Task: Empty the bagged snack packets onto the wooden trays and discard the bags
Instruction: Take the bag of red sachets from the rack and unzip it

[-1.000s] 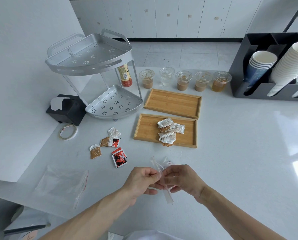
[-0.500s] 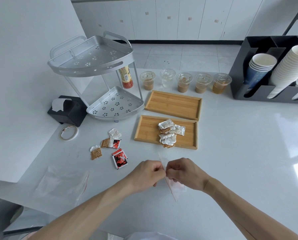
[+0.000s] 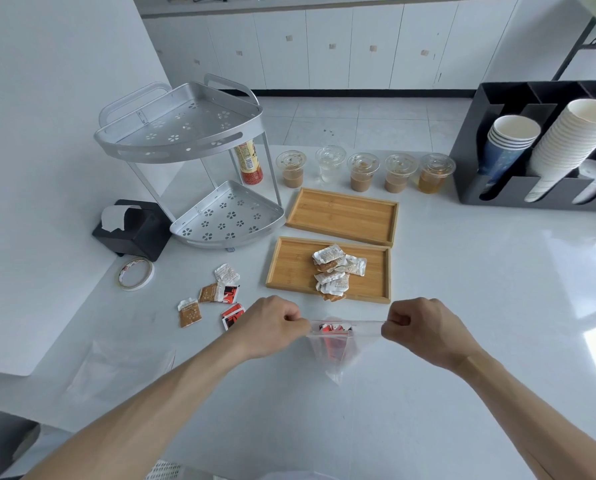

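Note:
A clear plastic bag [image 3: 338,348] with red snack packets inside hangs above the counter. My left hand [image 3: 272,323] pinches its top left corner and my right hand [image 3: 424,327] pinches its top right corner, stretching the top edge between them. The near wooden tray [image 3: 289,268] holds a pile of white snack packets [image 3: 336,270]. Behind it, the far wooden tray [image 3: 341,216] has nothing on it. Several loose packets [image 3: 217,296], brown, white and red, lie on the counter left of my left hand. An empty clear bag [image 3: 116,372] lies flat at the near left.
A two-tier metal corner rack [image 3: 192,168] stands at the left, with a black tissue box [image 3: 134,226] and a tape roll [image 3: 135,274] beside it. Several lidded drink cups [image 3: 362,171] line up behind the trays. A black cup holder [image 3: 539,150] stands at the right.
My hands, close together a second ago, have moved apart, pulling the bag's top edge wide. The bag now hangs open-faced with red packets visible inside.

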A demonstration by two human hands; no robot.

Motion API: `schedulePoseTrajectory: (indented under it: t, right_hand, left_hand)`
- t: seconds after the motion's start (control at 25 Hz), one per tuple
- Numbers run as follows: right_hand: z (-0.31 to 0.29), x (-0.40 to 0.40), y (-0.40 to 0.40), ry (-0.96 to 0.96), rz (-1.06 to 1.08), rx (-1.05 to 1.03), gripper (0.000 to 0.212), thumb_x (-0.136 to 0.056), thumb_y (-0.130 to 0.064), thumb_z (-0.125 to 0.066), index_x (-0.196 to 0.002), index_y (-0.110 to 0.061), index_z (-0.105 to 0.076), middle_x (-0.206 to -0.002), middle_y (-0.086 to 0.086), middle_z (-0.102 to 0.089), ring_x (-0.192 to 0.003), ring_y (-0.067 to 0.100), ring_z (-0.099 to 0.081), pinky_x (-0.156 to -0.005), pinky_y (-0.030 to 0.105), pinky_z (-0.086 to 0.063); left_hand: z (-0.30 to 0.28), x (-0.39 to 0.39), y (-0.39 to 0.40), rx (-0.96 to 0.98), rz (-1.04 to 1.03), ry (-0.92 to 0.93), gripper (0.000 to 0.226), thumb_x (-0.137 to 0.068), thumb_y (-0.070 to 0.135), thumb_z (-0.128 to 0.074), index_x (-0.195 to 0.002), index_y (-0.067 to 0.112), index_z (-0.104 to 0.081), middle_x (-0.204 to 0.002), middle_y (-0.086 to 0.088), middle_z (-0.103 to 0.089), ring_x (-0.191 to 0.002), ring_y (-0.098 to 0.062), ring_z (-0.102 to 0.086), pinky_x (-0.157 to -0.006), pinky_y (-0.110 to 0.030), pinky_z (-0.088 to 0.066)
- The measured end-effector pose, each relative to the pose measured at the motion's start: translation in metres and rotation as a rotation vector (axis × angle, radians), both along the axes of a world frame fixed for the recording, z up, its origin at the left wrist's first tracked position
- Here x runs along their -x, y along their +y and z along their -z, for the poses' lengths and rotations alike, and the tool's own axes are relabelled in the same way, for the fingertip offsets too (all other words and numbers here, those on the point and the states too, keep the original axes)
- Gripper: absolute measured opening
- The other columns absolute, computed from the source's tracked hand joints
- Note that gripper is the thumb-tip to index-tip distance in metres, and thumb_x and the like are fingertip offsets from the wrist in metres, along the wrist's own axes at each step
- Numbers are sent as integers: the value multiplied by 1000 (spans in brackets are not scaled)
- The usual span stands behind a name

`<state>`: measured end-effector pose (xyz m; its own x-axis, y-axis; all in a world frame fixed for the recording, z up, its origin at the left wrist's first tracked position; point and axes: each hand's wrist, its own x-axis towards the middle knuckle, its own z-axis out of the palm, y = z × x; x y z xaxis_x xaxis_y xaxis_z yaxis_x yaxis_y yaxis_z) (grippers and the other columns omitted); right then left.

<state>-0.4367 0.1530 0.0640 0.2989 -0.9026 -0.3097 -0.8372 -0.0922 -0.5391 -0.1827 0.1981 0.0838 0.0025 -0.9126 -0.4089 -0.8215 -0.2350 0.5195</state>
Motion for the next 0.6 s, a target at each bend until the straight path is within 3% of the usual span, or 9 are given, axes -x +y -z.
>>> schedulePoseTrajectory:
  t: [0.12, 0.2, 0.28, 0.4, 0.52, 0.6]
  right_hand:
    - [-12, 1, 2, 152, 29, 144, 20, -75, -37, -57, -64, -21, -50, -57, -7, -53, -58, 17, -48, -51, 28, -36]
    - [-20, -9, 9, 96, 48, 253, 25, -81, -41, -56, -68, -20, -56, -57, -8, -56, -62, 18, -55, -52, 28, -40]
    - [-27, -27, 12, 18, 67, 116, 37, -88, -44, -50, -70, -16, -66, -53, -8, -60, -65, 20, -60, -58, 30, -48]
    - [-18, -49, 2, 61, 76, -63, 36, -90, -43, -50, -80, -13, -69, -66, 4, -71, -75, 28, -67, -73, 41, -57]
    - [-9, -52, -10, 116, 180, -32, 49, -80, -52, -55, -58, -9, -60, -58, 0, -65, -58, 24, -59, -56, 29, -51]
    - [-4, -52, -12, 159, 141, 45, 35, -76, -36, -59, -53, -12, -46, -56, 2, -52, -55, 27, -45, -48, 25, -36]
  left_hand:
    - [-4, 13, -3, -74, -51, 171, 30, -83, 26, -54, -67, 0, -56, -54, -4, -57, -37, -2, -43, -49, -23, -33]
    - [-7, 25, -6, -84, -82, 264, 25, -82, 22, -52, -63, 7, -57, -49, -2, -57, -40, -5, -43, -48, -22, -34]
    - [-6, 40, -6, -81, -104, 333, 24, -81, 20, -52, -59, 12, -55, -47, -1, -56, -42, -8, -44, -49, -22, -34]
    - [0, 58, 1, -61, -57, 309, 30, -84, 25, -54, -55, 17, -56, -51, 0, -61, -42, -6, -47, -48, -21, -36]
    - [9, 73, 8, -51, -4, 285, 30, -80, 31, -54, -60, 10, -59, -55, -1, -65, -47, -9, -51, -54, -27, -43]
    - [12, 79, 10, -46, 29, 294, 29, -78, 34, -52, -64, 9, -60, -55, 1, -64, -54, -13, -56, -61, -31, -48]
